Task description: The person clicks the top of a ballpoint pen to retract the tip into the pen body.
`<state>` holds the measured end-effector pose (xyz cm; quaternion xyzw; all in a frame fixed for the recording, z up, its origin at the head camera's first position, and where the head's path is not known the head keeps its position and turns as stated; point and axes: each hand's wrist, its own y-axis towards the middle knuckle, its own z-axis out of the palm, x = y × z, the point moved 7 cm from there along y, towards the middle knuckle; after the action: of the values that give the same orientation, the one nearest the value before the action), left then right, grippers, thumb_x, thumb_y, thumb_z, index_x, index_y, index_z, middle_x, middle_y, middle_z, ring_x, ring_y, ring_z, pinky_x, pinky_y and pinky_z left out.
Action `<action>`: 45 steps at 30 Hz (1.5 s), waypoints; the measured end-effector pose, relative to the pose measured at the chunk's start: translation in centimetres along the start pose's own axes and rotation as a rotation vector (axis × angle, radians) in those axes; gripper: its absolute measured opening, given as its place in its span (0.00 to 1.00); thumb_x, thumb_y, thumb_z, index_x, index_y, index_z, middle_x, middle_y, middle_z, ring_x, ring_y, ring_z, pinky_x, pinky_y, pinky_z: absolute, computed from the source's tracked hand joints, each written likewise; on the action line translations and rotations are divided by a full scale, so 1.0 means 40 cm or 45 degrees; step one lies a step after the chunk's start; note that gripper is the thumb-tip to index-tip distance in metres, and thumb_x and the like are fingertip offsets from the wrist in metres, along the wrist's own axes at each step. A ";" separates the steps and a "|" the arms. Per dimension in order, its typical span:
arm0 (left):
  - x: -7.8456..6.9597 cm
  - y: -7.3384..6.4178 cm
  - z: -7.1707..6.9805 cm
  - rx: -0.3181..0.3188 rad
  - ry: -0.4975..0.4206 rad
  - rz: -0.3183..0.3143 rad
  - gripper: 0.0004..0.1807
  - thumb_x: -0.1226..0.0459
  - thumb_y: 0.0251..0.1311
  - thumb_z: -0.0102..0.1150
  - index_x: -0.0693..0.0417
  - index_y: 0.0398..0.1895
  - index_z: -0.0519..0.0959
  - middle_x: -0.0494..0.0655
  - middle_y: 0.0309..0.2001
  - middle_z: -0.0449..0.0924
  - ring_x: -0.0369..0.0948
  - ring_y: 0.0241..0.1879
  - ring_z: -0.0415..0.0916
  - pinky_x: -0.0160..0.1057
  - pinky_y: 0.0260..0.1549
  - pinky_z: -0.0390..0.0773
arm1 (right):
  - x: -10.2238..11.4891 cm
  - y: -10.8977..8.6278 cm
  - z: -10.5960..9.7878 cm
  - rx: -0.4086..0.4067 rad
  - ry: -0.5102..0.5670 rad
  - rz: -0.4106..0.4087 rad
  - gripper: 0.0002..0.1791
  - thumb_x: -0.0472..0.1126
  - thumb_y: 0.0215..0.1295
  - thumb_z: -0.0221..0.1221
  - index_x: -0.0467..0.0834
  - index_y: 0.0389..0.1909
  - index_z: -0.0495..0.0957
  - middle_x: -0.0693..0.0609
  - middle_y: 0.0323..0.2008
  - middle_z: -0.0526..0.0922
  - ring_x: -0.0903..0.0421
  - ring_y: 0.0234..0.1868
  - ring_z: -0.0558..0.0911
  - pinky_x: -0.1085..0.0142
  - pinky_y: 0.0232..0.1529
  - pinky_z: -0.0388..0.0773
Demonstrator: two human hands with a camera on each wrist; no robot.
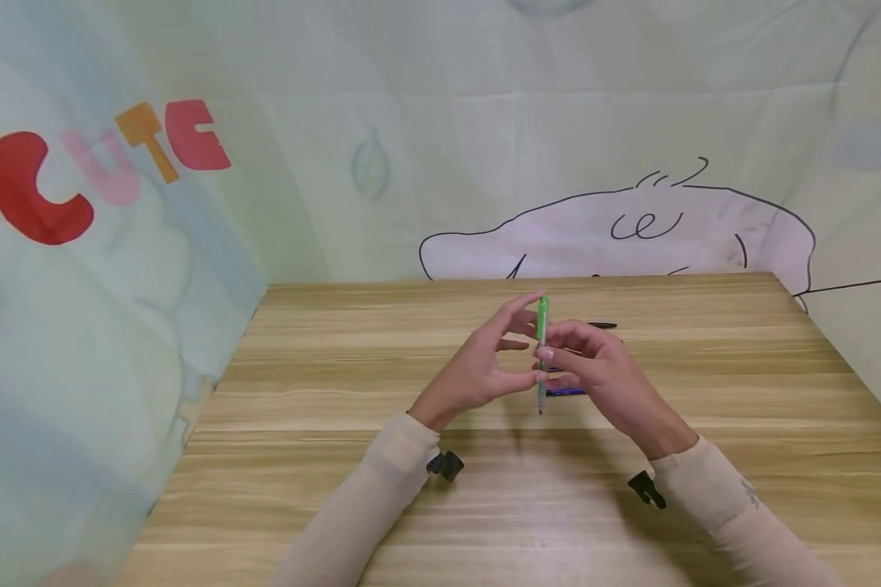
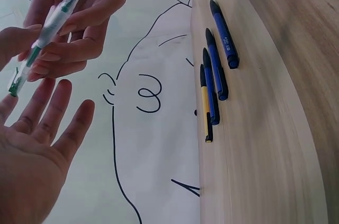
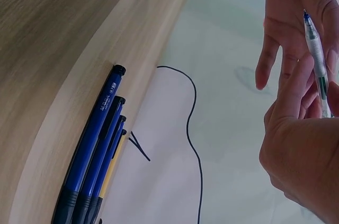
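At the upper left of the head view, the coloured letters "CUTE" (image 1: 15, 187) are printed on a pale backdrop (image 1: 323, 204); right of them, at the frame's centre, the person's left hand (image 1: 477, 367) reaches out of a light sleeve (image 1: 367, 489), its index finger and thumb set wide apart along a green pen (image 1: 542, 314), the index tip at the top end and the thumb on the lower barrel; the pen stands upright just right of centre, its point downward above a wooden table (image 1: 301, 489); next to the right, the right hand (image 1: 602, 375) pinches the middle of its barrel between thumb and fingers; around that hand show a dark pen (image 1: 604, 325) and some blue pens (image 1: 568, 392), partly covered. The left wrist view, its green pen at upper left, shows the clip, the clear barrel and a blue tip, along with the left hand's other fingers spread and touching nothing; toward its right side it separates three blue pens and a yellow pen (image 2: 206, 107) lying side by side, the yellow one being indistinguishable in the head view; in the right wrist view the same row fills the lower left, where the nearest blue barrel bears pale lettering (image 3: 108, 97) too small to read surely, while the green pen tilts at the right edge.
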<state>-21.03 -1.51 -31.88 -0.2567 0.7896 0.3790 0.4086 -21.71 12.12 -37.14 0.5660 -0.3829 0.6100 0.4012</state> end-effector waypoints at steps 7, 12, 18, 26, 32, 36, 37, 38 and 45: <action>0.003 -0.003 0.001 -0.007 -0.027 -0.003 0.48 0.72 0.52 0.67 0.43 0.73 0.52 0.56 0.56 0.73 0.49 0.56 0.72 0.56 0.56 0.73 | 0.008 0.001 0.006 0.029 0.044 -0.019 0.22 0.42 0.66 0.59 0.31 0.54 0.68 0.45 0.47 0.76 0.53 0.46 0.82 0.53 0.45 0.83; 0.042 0.000 0.003 -0.019 0.005 0.005 0.50 0.69 0.52 0.69 0.34 0.73 0.51 0.47 0.56 0.73 0.42 0.56 0.72 0.51 0.55 0.75 | 0.009 0.001 0.007 0.041 0.049 -0.029 0.22 0.41 0.67 0.59 0.31 0.54 0.69 0.45 0.48 0.77 0.53 0.46 0.82 0.53 0.44 0.83; 0.074 0.003 0.007 -0.025 0.039 0.010 0.51 0.65 0.52 0.70 0.27 0.72 0.49 0.40 0.56 0.73 0.37 0.55 0.72 0.46 0.55 0.77 | 0.010 0.001 0.009 0.049 0.059 -0.035 0.22 0.41 0.67 0.59 0.31 0.54 0.68 0.46 0.47 0.76 0.52 0.46 0.82 0.52 0.44 0.83; 0.070 0.002 0.008 -0.012 0.037 0.017 0.51 0.65 0.52 0.70 0.31 0.73 0.48 0.44 0.57 0.72 0.39 0.56 0.72 0.48 0.55 0.76 | 0.011 0.000 0.007 0.054 0.078 -0.039 0.22 0.40 0.67 0.58 0.30 0.54 0.68 0.46 0.47 0.77 0.52 0.45 0.83 0.52 0.45 0.83; 0.072 0.003 0.010 -0.010 0.033 0.004 0.50 0.65 0.53 0.69 0.30 0.73 0.48 0.43 0.56 0.73 0.38 0.57 0.71 0.48 0.55 0.76 | 0.010 0.000 0.007 0.051 0.072 -0.040 0.22 0.41 0.67 0.59 0.30 0.54 0.68 0.46 0.47 0.76 0.52 0.45 0.82 0.53 0.44 0.83; 0.071 0.004 0.012 -0.004 0.038 -0.002 0.50 0.64 0.53 0.69 0.29 0.73 0.48 0.42 0.55 0.73 0.38 0.56 0.72 0.48 0.55 0.76 | 0.010 0.000 0.005 0.052 0.064 -0.042 0.22 0.40 0.67 0.59 0.29 0.54 0.68 0.46 0.46 0.76 0.53 0.43 0.82 0.53 0.44 0.83; 0.071 0.003 0.013 -0.002 0.040 -0.006 0.50 0.64 0.53 0.69 0.29 0.73 0.48 0.43 0.56 0.73 0.38 0.55 0.72 0.48 0.55 0.76 | 0.010 0.000 0.005 0.051 0.061 -0.043 0.23 0.41 0.67 0.59 0.29 0.54 0.67 0.46 0.46 0.76 0.53 0.43 0.82 0.53 0.44 0.83; 0.071 0.003 0.013 0.001 0.044 -0.009 0.51 0.64 0.53 0.69 0.30 0.73 0.48 0.43 0.56 0.73 0.38 0.55 0.72 0.48 0.55 0.76 | 0.011 -0.001 0.004 0.052 0.061 -0.046 0.22 0.41 0.67 0.58 0.29 0.54 0.67 0.46 0.46 0.76 0.53 0.43 0.82 0.53 0.44 0.83; 0.079 0.007 0.022 0.002 0.045 -0.039 0.52 0.69 0.52 0.69 0.35 0.73 0.47 0.49 0.56 0.72 0.43 0.56 0.72 0.50 0.56 0.75 | 0.012 -0.001 0.002 0.044 0.068 -0.059 0.18 0.40 0.67 0.59 0.34 0.52 0.72 0.47 0.46 0.77 0.53 0.45 0.82 0.52 0.45 0.82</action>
<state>-22.52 -0.96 -34.75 -0.2752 0.7930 0.3674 0.4006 -21.65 12.11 -36.65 0.5651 -0.3484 0.6219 0.4154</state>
